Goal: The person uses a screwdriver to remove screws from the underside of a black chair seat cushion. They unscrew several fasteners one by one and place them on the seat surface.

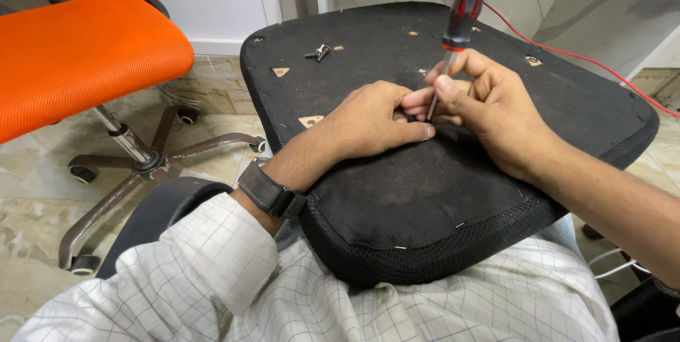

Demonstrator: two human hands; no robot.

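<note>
Right hand [489, 104] pinches the slim steel shaft of the red-and-black screwdriver [464, 9], frame centre; left hand [375, 119] is curled, steadying its tip. The rigid tool looks top-heavy; the upturned seat base [439, 193] seems firm, fabric-covered.

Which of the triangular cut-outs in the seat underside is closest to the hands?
The one just left of the left hand: the triangular cut-out near the pad's left edge. The other cut-out sits farther up, near the loose bolt.

Seat cushion [453, 193] on lap; loose bolt [319, 52] on its far-left part; office chair [78, 58] left.
</note>
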